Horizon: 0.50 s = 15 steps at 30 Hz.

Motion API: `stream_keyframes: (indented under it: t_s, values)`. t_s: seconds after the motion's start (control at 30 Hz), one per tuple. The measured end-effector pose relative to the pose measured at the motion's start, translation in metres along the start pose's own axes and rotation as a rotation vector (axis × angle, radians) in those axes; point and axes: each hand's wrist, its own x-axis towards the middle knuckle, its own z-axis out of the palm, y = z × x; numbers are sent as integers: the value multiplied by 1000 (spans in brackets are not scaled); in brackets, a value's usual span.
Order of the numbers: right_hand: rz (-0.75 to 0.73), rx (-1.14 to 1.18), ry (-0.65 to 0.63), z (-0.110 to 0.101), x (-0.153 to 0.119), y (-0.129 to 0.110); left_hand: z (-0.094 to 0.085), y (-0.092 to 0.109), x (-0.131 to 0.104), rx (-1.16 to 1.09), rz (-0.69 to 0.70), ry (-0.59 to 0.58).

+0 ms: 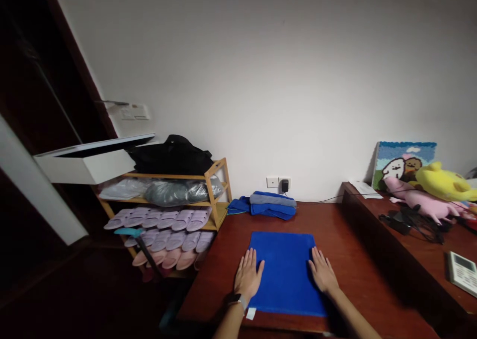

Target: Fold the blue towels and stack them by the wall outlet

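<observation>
A blue cloth (285, 274) lies spread flat on the reddish-brown table (208, 279), with a small white tag at its lower left corner. My left hand (249, 275) rests flat over the cloth's left edge, fingers stretched out and pointing away from me; a watch is on that wrist. On the opposite side, my right hand (323, 272) lies flat at the cloth's right edge with its fingers apart. Neither hand grips anything. Behind the spread cloth, folded blue and grey cloths (272, 205) lie near the wall.
A wooden rack (214, 195) on the left holds several slippers, a black bag (173, 156) and a white box (89, 166). A higher surface on the right bears plush toys (443, 182), cables and a white device (463, 273). An adapter (285, 185) sits in the wall socket.
</observation>
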Motion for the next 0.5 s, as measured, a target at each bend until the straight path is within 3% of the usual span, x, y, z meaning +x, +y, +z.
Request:
stream_keyframes:
  t_s: [0.27, 0.5]
  values:
    - [20, -60, 55, 19, -47, -2, 1, -1, 3, 3, 5, -1]
    - [29, -19, 60, 16, -51, -6, -3, 0, 6, 56, 26, 13]
